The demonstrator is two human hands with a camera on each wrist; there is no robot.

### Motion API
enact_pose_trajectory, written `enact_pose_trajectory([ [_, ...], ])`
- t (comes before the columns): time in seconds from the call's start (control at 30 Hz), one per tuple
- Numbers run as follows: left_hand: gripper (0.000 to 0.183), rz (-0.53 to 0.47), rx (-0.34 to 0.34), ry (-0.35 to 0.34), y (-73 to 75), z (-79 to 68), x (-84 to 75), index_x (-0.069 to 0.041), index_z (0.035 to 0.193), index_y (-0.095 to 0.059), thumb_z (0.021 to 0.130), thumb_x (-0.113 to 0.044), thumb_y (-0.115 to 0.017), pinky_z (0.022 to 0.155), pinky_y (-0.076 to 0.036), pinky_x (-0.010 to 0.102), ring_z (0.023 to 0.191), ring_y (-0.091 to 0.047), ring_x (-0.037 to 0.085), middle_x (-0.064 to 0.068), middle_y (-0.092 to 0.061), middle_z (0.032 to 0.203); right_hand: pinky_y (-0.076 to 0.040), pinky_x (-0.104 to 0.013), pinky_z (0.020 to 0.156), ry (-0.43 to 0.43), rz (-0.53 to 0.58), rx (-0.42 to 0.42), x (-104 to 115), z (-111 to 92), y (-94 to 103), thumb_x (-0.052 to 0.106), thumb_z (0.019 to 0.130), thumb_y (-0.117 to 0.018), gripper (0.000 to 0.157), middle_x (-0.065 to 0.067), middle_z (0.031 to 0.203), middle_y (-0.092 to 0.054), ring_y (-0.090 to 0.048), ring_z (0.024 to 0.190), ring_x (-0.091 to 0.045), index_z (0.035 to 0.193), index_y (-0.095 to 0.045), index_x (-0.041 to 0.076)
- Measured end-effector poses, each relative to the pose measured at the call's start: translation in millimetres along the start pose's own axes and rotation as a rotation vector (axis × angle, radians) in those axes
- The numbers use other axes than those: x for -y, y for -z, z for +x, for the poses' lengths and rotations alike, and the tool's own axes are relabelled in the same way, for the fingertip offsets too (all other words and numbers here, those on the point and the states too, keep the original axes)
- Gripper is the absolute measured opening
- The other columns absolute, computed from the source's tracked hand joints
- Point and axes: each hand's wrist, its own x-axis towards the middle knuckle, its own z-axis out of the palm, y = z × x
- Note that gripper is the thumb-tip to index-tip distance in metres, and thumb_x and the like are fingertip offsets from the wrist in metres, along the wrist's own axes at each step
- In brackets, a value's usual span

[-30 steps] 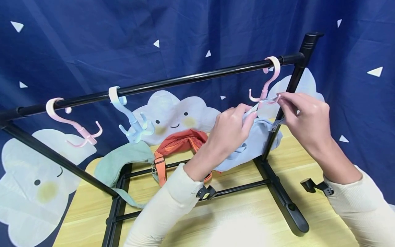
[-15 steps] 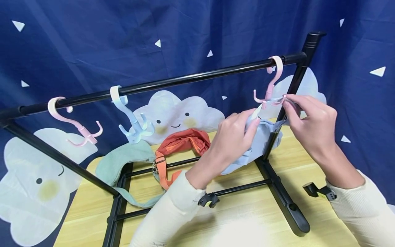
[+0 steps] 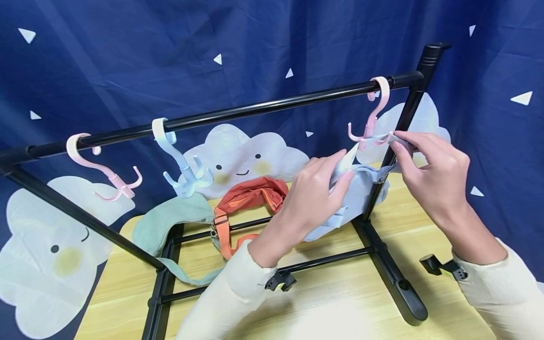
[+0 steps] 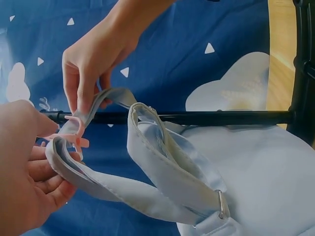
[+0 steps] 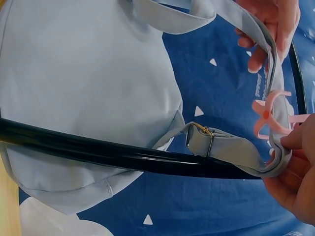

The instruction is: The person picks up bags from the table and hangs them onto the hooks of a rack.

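Observation:
A light grey-blue bag (image 3: 361, 193) with a long strap hangs low by the rack's right leg; its broad panel (image 5: 83, 73) fills much of the right wrist view. The doubled strap (image 4: 108, 184) runs across the lower prongs of a pink hook (image 3: 379, 106). My left hand (image 3: 316, 191) pinches the strap on the left of these prongs. On the other side, my right hand (image 3: 437, 167) pinches it between thumb and fingers, close against a prong tip. A metal buckle (image 5: 201, 137) sits on the strap near the bag. Palms are partly hidden in the head view.
The black rack's top bar (image 3: 272, 106) also carries a light blue hook (image 3: 180, 163) and another pink hook (image 3: 106, 172) at left. Below lie a green bag (image 3: 170, 219) and an orange-red bag (image 3: 250, 196) on the wooden table (image 3: 340, 302). A blue curtain (image 3: 255, 38) hangs behind.
The view has shifted slightly. My left hand has drawn a little away from the hook, spreading the strap. My right hand keeps its pinch beside the prong.

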Motion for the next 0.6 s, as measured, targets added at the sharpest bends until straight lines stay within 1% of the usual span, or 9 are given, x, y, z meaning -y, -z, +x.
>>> enact_pose_trajectory([
  [0.07, 0.044, -0.006, 0.004, 0.009, 1.0, -1.1, 1.2, -0.003, 0.141, -0.062, 0.104, -0.027, -0.061, 0.104, -0.055, 0.032, 0.115, -0.07, 0.021, 0.01, -0.072, 0.132, -0.035, 0.001, 0.087, -0.002, -0.005, 0.004, 0, 0, 1.0, 0.012, 0.097, -0.073, 0.021, -0.023, 0.096, -0.077, -0.057, 0.088, 0.006, 0.113, -0.078, -0.001],
  [0.17, 0.044, -0.006, 0.003, 0.012, 2.4, -2.9, 3.0, -0.003, 0.141, -0.062, 0.104, -0.026, -0.061, 0.108, -0.054, 0.032, 0.119, -0.069, 0.021, 0.01, -0.071, 0.134, -0.036, 0.002, 0.089, -0.002, -0.012, 0.01, 0, -1, 2.5, 0.012, 0.096, -0.073, 0.022, -0.022, 0.1, -0.078, -0.063, 0.086, -0.015, 0.114, -0.078, 0.0],
  [0.23, 0.043, -0.005, -0.004, 0.008, 3.4, -4.4, 4.1, -0.003, 0.14, -0.063, 0.104, -0.025, -0.061, 0.108, -0.053, 0.032, 0.119, -0.069, 0.022, 0.01, -0.072, 0.133, -0.036, 0.002, 0.089, -0.002, -0.015, 0.014, -1, -1, 3.2, 0.011, 0.096, -0.074, 0.022, -0.021, 0.102, -0.078, -0.065, 0.088, -0.022, 0.115, -0.078, 0.0],
  [0.27, 0.043, -0.003, -0.009, 0.005, 4.0, -5.3, 4.6, -0.003, 0.14, -0.063, 0.103, -0.025, -0.061, 0.108, -0.053, 0.032, 0.119, -0.069, 0.022, 0.01, -0.072, 0.133, -0.037, 0.002, 0.088, -0.001, -0.015, 0.016, -1, -1, 3.6, 0.011, 0.096, -0.074, 0.022, -0.021, 0.103, -0.078, -0.065, 0.088, -0.02, 0.115, -0.078, 0.0],
  [0.33, 0.042, -0.003, -0.016, 0.0, 5.0, -6.9, 5.7, -0.003, 0.139, -0.063, 0.103, -0.025, -0.062, 0.107, -0.054, 0.032, 0.118, -0.069, 0.022, 0.01, -0.072, 0.132, -0.037, 0.003, 0.086, -0.003, -0.015, 0.017, -1, -1, 4.3, 0.009, 0.095, -0.074, 0.022, -0.021, 0.105, -0.078, -0.065, 0.091, -0.006, 0.115, -0.078, 0.0],
  [0.4, 0.042, -0.004, -0.021, -0.002, 6.2, -8.2, 6.6, -0.003, 0.139, -0.063, 0.103, -0.024, -0.062, 0.105, -0.055, 0.032, 0.116, -0.07, 0.022, 0.01, -0.072, 0.131, -0.037, 0.003, 0.085, -0.007, -0.012, 0.012, -1, -1, 5.0, 0.008, 0.094, -0.074, 0.022, -0.022, 0.106, -0.078, -0.06, 0.096, 0.011, 0.115, -0.077, -0.001],
  [0.47, 0.041, -0.006, -0.026, -0.003, 7.4, -9.2, 7.6, -0.003, 0.139, -0.063, 0.103, -0.023, -0.062, 0.103, -0.056, 0.032, 0.115, -0.07, 0.021, 0.01, -0.072, 0.131, -0.037, 0.003, 0.086, -0.011, -0.001, -0.006, -1, -2, 5.3, 0.005, 0.093, -0.075, 0.022, -0.023, 0.105, -0.077, -0.053, 0.101, 0.022, 0.113, -0.077, -0.003],
  [0.5, 0.041, -0.007, -0.029, -0.003, 8.0, -9.6, 8.1, -0.003, 0.139, -0.064, 0.103, -0.023, -0.062, 0.102, -0.057, 0.032, 0.114, -0.07, 0.021, 0.01, -0.073, 0.13, -0.037, 0.003, 0.087, -0.014, 0.006, -0.016, 0, -2, 5.5, 0.004, 0.092, -0.075, 0.021, -0.024, 0.104, -0.077, -0.05, 0.103, 0.026, 0.112, -0.078, -0.003],
  [0.6, 0.04, -0.009, -0.038, 0.0, 9.7, -11.1, 10.2, -0.003, 0.138, -0.064, 0.103, -0.022, -0.062, 0.097, -0.058, 0.033, 0.111, -0.069, 0.021, 0.01, -0.073, 0.129, -0.038, 0.003, 0.089, -0.014, 0.022, -0.038, 1, -2, 4.9, 0.002, 0.091, -0.076, 0.02, -0.025, 0.102, -0.077, -0.051, 0.103, 0.027, 0.109, -0.078, -0.004],
])
